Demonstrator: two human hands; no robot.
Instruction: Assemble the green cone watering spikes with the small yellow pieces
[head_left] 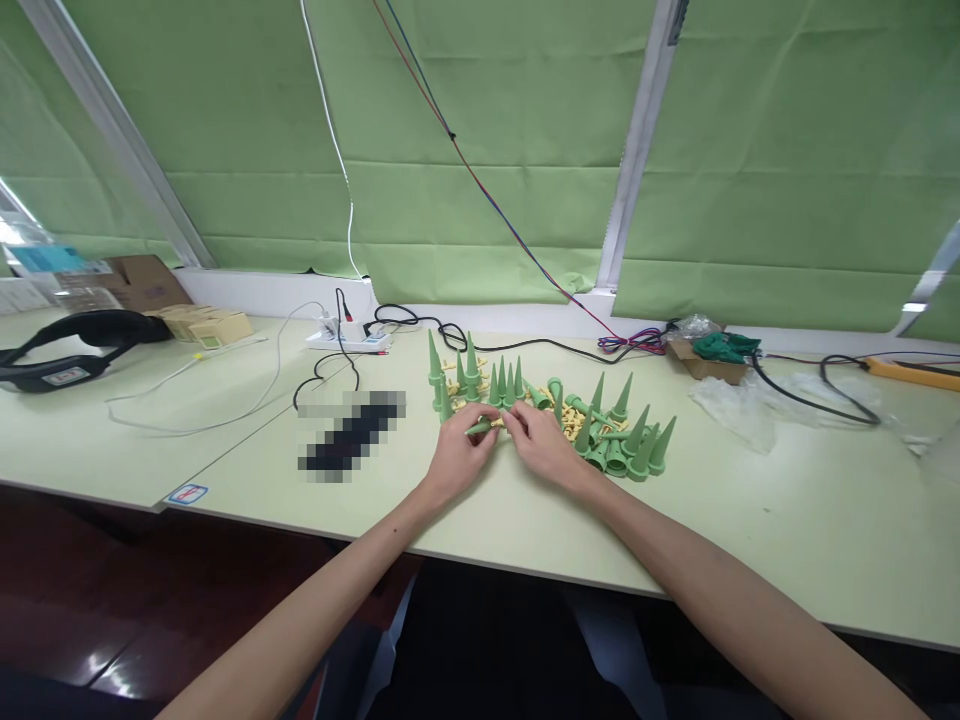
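My left hand (459, 452) is closed around a green plastic spike (480, 427) that lies sideways, its pointed end to the left. A small yellow plastic piece (498, 422) shows at the spike's wide end, between both hands' fingertips. My right hand (546, 448) pinches at that yellow piece, its fingertips almost touching the left ones and partly hiding it. Behind my hands stand several upright green spikes (471, 368), some with yellow pieces around them. Right of my right hand is a heap of loose yellow pieces (574, 420) with more green spikes (640, 455), some upright, some lying with hollow ends showing.
A pixelated dark object (352, 435) lies to the left. Behind it are a white power strip (349, 341) and black cables. A black headset strap (82, 345) and small boxes (217, 328) sit far left. A cardboard box (705, 362) and plastic bags (739, 410) lie right.
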